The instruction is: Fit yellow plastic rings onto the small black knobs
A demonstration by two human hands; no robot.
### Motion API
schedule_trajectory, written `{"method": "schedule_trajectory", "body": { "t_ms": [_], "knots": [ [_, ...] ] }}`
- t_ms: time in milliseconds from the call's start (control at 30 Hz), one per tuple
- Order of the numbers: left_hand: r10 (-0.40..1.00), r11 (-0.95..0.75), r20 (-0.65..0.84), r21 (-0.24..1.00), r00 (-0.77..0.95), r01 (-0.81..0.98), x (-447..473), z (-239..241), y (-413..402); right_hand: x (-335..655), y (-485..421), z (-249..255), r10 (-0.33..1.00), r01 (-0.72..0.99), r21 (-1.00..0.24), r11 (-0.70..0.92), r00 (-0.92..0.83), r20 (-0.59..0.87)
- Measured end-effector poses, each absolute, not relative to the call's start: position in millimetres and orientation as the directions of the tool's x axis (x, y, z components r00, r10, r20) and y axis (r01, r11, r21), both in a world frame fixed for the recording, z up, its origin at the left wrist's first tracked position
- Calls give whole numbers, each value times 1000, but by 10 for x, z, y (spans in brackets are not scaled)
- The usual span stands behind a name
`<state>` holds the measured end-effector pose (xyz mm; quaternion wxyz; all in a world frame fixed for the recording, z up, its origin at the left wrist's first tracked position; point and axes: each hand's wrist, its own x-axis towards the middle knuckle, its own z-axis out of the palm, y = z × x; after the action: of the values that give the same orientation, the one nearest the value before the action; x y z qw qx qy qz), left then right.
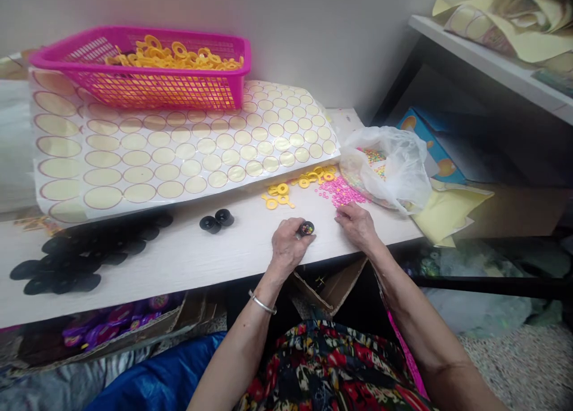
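Observation:
My left hand (pixel 286 244) is closed round a small black plastic cup (pixel 307 228), whose open top shows small coloured bits inside. To its right, my right hand (pixel 357 225) has its fingers pinched together at the near edge of a spread of tiny pink beads (pixel 342 191); what lies between the fingertips is hidden. Beyond the cup are several yellow ring-shaped plastic pieces with short stems (pixel 282 195). Two more black cups (pixel 217 221) stand side by side left of my left hand.
Many black cups (pixel 89 256) cluster at the table's left. A pink basket (pixel 156 89) of yellow pieces sits on sheets of oval stickers (pixel 197 160). At right are a plastic bag (pixel 403 166) of coloured beads, a blue box (pixel 430 142) and a white shelf (pixel 487 59). Cartons stand below.

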<state>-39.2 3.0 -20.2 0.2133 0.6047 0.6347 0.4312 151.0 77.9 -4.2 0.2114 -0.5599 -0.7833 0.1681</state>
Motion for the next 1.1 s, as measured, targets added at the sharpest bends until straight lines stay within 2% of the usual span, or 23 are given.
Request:
{"method": "schedule_trajectory", "body": {
  "t_ms": [133,233,300,367,433,500,600,667,767,900,1100],
  "knots": [
    [955,-97,240,809,-175,580,-385,-163,23,1464,775,-59,959,796,-535,282,-236,155],
    [955,-108,250,798,-163,593,-386,-155,19,1410,745,-22,971,662,-710,239,-175,163],
    [954,-110,252,793,-160,599,-389,-165,23,1385,709,44,988,409,-902,137,-122,94],
    [953,-107,253,793,-166,600,-392,-182,30,1373,665,132,988,68,-997,-37,-145,-46],
    [951,-108,259,794,-171,598,-392,-200,39,1367,613,216,961,-187,-964,-189,-237,-142],
    [948,-112,266,794,-175,597,-388,-211,45,1346,558,269,937,-286,-925,-252,-310,-160],
    [949,-110,265,786,-171,608,-375,-205,40,1258,472,277,957,-196,-967,-160,-271,-103],
    [950,-115,267,778,-160,618,-366,-192,31,1169,419,259,971,-1,-999,33,-237,32],
    [950,-130,277,766,-141,629,-360,-181,21,1043,371,236,920,295,-901,318,-326,219],
    [953,-127,273,756,-132,642,-363,-174,13,970,381,219,857,481,-738,474,-443,262],
    [961,-118,253,737,-110,666,-367,-146,1,955,464,247,801,554,-612,565,-546,244]
  ]
}}
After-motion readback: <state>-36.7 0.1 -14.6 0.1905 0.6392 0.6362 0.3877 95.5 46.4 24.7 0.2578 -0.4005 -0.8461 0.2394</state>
